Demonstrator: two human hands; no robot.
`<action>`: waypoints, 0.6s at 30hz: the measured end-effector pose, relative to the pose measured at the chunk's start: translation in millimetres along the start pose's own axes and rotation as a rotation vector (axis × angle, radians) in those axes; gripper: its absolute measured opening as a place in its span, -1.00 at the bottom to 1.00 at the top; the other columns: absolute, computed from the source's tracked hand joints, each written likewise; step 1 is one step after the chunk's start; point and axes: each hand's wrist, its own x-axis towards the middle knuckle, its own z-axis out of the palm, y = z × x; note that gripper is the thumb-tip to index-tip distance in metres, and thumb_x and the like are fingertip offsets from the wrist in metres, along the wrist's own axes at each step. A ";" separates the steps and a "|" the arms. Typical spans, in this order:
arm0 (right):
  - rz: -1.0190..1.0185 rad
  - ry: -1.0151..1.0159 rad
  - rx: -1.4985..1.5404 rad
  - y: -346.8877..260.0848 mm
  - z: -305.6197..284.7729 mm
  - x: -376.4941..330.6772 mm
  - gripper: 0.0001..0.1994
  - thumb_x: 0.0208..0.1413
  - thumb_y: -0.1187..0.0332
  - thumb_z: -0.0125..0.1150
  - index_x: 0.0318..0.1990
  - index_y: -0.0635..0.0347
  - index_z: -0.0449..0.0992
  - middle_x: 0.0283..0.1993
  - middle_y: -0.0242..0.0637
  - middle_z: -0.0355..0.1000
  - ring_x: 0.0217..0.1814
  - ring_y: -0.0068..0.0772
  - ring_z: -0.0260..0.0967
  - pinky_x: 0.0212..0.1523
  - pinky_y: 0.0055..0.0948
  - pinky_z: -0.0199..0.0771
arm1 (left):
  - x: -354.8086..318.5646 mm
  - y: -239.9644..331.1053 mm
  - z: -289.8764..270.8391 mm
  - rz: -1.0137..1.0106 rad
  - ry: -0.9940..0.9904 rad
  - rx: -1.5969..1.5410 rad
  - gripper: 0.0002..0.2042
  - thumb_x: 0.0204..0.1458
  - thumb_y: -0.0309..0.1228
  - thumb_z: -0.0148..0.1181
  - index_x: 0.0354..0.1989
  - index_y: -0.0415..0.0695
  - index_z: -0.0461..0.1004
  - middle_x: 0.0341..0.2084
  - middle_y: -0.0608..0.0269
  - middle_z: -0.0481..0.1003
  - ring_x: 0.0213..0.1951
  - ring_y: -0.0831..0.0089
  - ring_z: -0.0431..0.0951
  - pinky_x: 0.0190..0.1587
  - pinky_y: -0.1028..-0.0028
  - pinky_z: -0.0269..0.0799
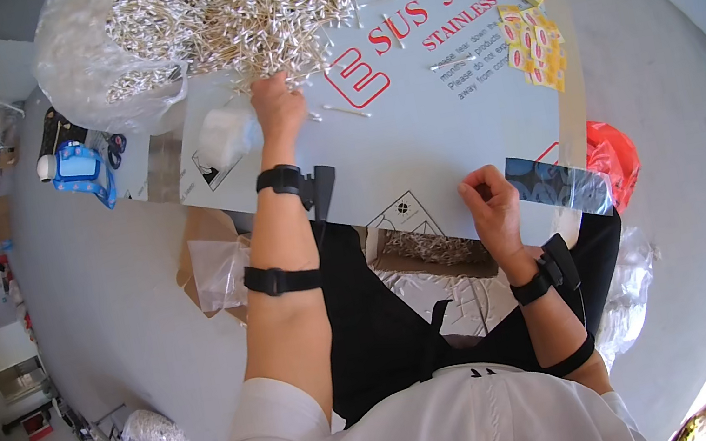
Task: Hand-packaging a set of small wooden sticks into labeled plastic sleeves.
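Observation:
A big heap of cotton swabs (259, 10) lies across the far left of the grey sheet-covered table (415, 143), partly in a clear plastic bag (74, 57). My left hand (279, 109) is at the heap's near edge, its fingers closed; what they grip is hidden. A few loose swabs lie beside it, and a white cottony bundle (227, 137) sits to its left. Over the table's near edge, my right hand (492, 203) has its fingers curled toward the thumb, with nothing visible in them. A dark glossy strip (559, 184) lies right of it.
Yellow, white and red packets (535, 47) lie at the table's right. Below the near edge stands an open box of swabs (434, 253). A red plastic bag (613, 160) hangs at the right. A blue bag (82, 169) is at the left, and a cardboard box (204, 261) holds clear plastic.

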 end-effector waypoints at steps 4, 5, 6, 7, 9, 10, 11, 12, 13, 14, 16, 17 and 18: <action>0.000 -0.020 -0.036 -7.2 3.5 11.0 -0.88 -0.03 0.54 0.18 -0.50 0.31 0.34 -0.59 -0.34 0.24 -0.57 -0.63 0.14 -0.53 -0.57 0.20 | -24.3 27.9 34.9 0.091 0.283 -0.207 -0.70 -0.13 -0.51 0.16 -0.15 -0.23 0.44 -0.25 -0.13 0.43 -0.16 -0.01 0.45 -0.04 0.19 0.35; 0.005 -0.014 -0.041 -4.3 1.3 14.4 -0.88 -0.03 0.54 0.18 -0.50 0.32 0.34 -0.59 -0.34 0.24 -0.57 -0.63 0.15 -0.53 -0.57 0.20 | -32.8 40.0 40.2 0.096 0.271 -0.218 -0.70 -0.13 -0.51 0.16 -0.15 -0.23 0.44 -0.25 -0.13 0.43 -0.16 -0.01 0.45 -0.04 0.19 0.35; 0.009 -0.008 -0.046 -1.6 -1.1 17.5 -0.88 -0.03 0.55 0.17 -0.50 0.32 0.34 -0.59 -0.34 0.24 -0.57 -0.63 0.15 -0.53 -0.57 0.20 | -41.9 50.9 43.9 0.180 0.282 -0.279 -0.73 -0.12 -0.55 0.11 -0.16 -0.22 0.45 -0.28 -0.10 0.45 -0.19 0.01 0.46 -0.07 0.21 0.37; 0.012 -0.007 -0.049 -0.9 -1.3 20.1 -0.88 -0.03 0.55 0.17 -0.50 0.32 0.34 -0.59 -0.34 0.24 -0.57 -0.63 0.15 -0.53 -0.57 0.20 | -48.6 54.1 44.7 0.260 0.302 -0.333 -0.75 -0.10 -0.59 0.07 -0.18 -0.21 0.45 -0.31 -0.07 0.46 -0.23 0.03 0.48 -0.10 0.23 0.38; 0.007 0.002 -0.039 0.8 -2.9 24.1 -0.89 -0.04 0.55 0.17 -0.49 0.31 0.34 -0.59 -0.35 0.24 -0.57 -0.64 0.14 -0.53 -0.58 0.20 | -54.4 51.8 39.9 0.177 0.277 -0.432 -0.74 -0.08 -0.56 0.11 -0.15 -0.22 0.45 -0.30 0.00 0.48 -0.25 0.15 0.49 -0.10 0.31 0.39; 0.006 -0.001 -0.034 -0.1 -2.6 25.0 -0.89 -0.04 0.55 0.17 -0.49 0.31 0.34 -0.59 -0.35 0.24 -0.57 -0.64 0.14 -0.53 -0.58 0.20 | -54.7 45.4 33.3 0.093 0.261 -0.522 -0.73 -0.05 -0.52 0.14 -0.12 -0.23 0.46 -0.28 0.07 0.51 -0.26 0.27 0.51 -0.11 0.39 0.41; 0.009 0.009 -0.026 -0.4 -2.9 25.6 -0.89 -0.04 0.55 0.17 -0.49 0.31 0.34 -0.59 -0.36 0.24 -0.57 -0.64 0.15 -0.53 -0.57 0.20 | -51.7 36.7 28.5 0.113 0.361 -0.474 -0.73 -0.09 -0.55 0.15 -0.15 -0.24 0.46 -0.33 0.11 0.53 -0.34 0.30 0.52 -0.16 0.42 0.42; 0.012 0.021 -0.018 -0.3 -3.3 26.2 -0.89 -0.04 0.55 0.17 -0.49 0.31 0.35 -0.60 -0.36 0.25 -0.57 -0.64 0.15 -0.53 -0.57 0.21 | -47.4 29.3 24.3 0.113 0.360 -0.474 -0.73 -0.09 -0.55 0.15 -0.15 -0.24 0.46 -0.33 0.11 0.53 -0.34 0.30 0.52 -0.16 0.42 0.42; 0.015 0.022 -0.019 1.7 -3.7 26.9 -0.89 -0.04 0.55 0.17 -0.49 0.31 0.35 -0.60 -0.36 0.25 -0.57 -0.64 0.15 -0.53 -0.57 0.21 | -43.2 26.0 18.2 0.024 0.322 -0.491 -0.72 -0.11 -0.57 0.13 -0.15 -0.25 0.44 -0.30 0.07 0.50 -0.28 0.23 0.50 -0.14 0.38 0.40; 0.012 0.026 -0.019 4.5 -3.9 27.5 -0.89 -0.04 0.55 0.17 -0.48 0.30 0.35 -0.60 -0.36 0.25 -0.57 -0.64 0.15 -0.53 -0.58 0.21 | -39.4 25.4 14.3 -0.065 0.283 -0.508 -0.72 -0.13 -0.59 0.11 -0.16 -0.26 0.43 -0.27 0.03 0.46 -0.23 0.16 0.47 -0.13 0.33 0.38; 0.005 0.022 -0.010 3.7 0.0 29.4 -0.90 -0.05 0.55 0.17 -0.48 0.30 0.35 -0.60 -0.36 0.25 -0.57 -0.64 0.16 -0.52 -0.58 0.22 | -31.6 22.6 11.8 0.002 0.303 -0.445 -0.70 -0.16 -0.57 0.14 -0.16 -0.25 0.43 -0.22 0.06 0.45 -0.19 0.16 0.45 -0.10 0.32 0.36; 0.000 0.001 -0.020 0.6 4.5 30.1 -0.90 -0.05 0.55 0.17 -0.48 0.30 0.35 -0.60 -0.36 0.26 -0.57 -0.64 0.17 -0.52 -0.58 0.23 | -25.0 18.3 14.9 0.115 0.363 -0.289 -0.66 -0.19 -0.57 0.15 -0.14 -0.21 0.42 -0.22 0.07 0.43 -0.20 0.17 0.44 -0.10 0.33 0.36; -0.005 -0.020 -0.030 -2.7 8.9 30.8 -0.90 -0.05 0.55 0.17 -0.48 0.30 0.36 -0.60 -0.36 0.26 -0.57 -0.64 0.17 -0.51 -0.59 0.23 | -21.4 12.7 17.1 0.226 0.419 -0.130 -0.63 -0.21 -0.57 0.17 -0.12 -0.17 0.42 -0.22 0.07 0.42 -0.20 0.18 0.43 -0.10 0.34 0.35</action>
